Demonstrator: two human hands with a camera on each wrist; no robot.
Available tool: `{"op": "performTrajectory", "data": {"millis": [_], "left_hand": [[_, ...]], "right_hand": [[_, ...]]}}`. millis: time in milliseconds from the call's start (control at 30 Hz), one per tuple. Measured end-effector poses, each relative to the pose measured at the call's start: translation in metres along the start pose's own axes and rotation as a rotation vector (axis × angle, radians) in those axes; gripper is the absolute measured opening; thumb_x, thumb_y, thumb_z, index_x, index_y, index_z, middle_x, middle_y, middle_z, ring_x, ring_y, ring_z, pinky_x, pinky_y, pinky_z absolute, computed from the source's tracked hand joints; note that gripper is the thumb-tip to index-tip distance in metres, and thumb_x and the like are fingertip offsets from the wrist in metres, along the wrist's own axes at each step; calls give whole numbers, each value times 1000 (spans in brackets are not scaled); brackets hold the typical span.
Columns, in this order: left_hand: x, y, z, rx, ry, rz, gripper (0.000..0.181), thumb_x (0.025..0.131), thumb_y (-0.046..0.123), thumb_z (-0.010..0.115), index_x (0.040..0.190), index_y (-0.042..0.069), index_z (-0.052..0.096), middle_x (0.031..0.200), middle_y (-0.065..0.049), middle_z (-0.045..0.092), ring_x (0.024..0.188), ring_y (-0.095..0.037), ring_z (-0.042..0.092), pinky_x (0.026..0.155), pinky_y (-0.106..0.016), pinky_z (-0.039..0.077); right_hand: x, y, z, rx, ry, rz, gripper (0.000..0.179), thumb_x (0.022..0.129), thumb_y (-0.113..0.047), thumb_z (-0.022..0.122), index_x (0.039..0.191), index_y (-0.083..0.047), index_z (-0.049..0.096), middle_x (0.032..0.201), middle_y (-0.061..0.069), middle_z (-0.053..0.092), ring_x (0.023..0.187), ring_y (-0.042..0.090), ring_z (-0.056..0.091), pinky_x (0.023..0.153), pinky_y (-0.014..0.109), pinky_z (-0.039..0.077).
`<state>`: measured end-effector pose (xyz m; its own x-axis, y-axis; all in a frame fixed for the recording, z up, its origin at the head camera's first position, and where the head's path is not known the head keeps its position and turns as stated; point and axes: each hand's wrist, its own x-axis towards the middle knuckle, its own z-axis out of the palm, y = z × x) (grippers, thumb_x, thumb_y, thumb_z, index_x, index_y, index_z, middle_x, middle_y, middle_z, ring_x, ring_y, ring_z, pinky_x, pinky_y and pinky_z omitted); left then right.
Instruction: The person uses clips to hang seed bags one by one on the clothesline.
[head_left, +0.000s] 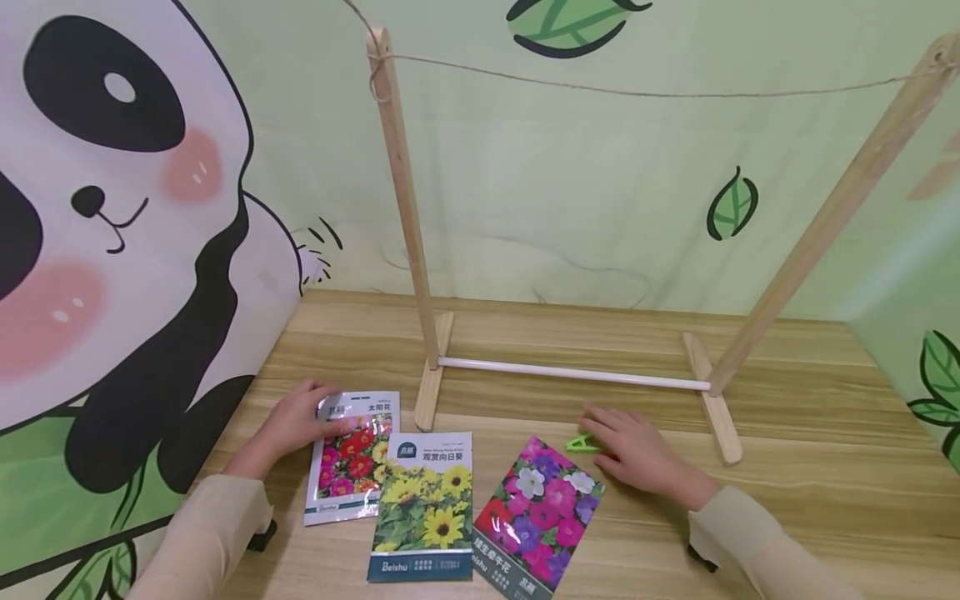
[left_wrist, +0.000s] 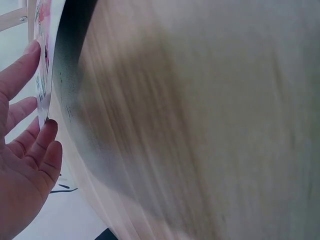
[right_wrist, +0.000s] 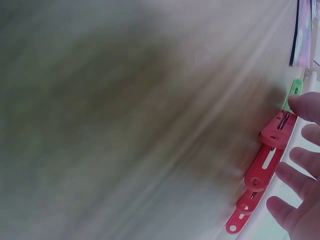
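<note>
At the left, my left hand (head_left: 294,427) pinches the upper left edge of a seed packet (head_left: 348,467) with red, pink and yellow flowers, thumb on its front. The left wrist view shows the fingers behind the packet's edge (left_wrist: 45,75). My right hand (head_left: 641,452) rests palm down over some plastic clips, fingers loosely spread. A green clip (head_left: 581,444) sticks out beside its thumb. Red clips (right_wrist: 278,131) lie in a row under the hand in the right wrist view, hidden from the head view.
A yellow sunflower seed packet (head_left: 423,508) and a petunia seed packet (head_left: 540,517) lie at the front middle. Behind stands a wooden frame (head_left: 408,192) with a white crossbar (head_left: 570,372) and a string (head_left: 637,93) between its posts. A panda-printed backdrop (head_left: 255,50) encloses the table (head_left: 810,400).
</note>
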<state>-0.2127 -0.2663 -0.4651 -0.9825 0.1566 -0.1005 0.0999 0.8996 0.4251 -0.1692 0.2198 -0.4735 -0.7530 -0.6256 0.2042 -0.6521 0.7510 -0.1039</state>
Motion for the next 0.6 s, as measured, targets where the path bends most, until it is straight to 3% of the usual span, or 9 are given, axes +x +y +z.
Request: {"op": "performTrajectory", "data": {"millis": [133,300,600], "left_hand": [[-1,0,0,-5,13,18,66,75,49,65,121,4,53,121,-22,45,109,-39,46,89,-55,40],[-2,0,0,18,50,56,47,84,31,60,119,2,54,117,-22,49,103,-38,50,85,-53,42],[0,0,-1,33,74,76,36,83,12,55,116,-1,56,109,-21,50,84,-26,51,72,-43,46]], "right_hand": [[3,-2,-1,-12,-7,8,47,78,-22,67,120,-8,54,125,14,53,112,32,51,89,52,41],[6,-4,-2,-10,-32,30,43,79,-21,66,119,-8,55,120,13,55,111,31,51,88,51,42],[8,-3,0,-16,-20,34,37,78,-17,67,113,-10,58,111,8,58,102,26,55,84,47,44]]}}
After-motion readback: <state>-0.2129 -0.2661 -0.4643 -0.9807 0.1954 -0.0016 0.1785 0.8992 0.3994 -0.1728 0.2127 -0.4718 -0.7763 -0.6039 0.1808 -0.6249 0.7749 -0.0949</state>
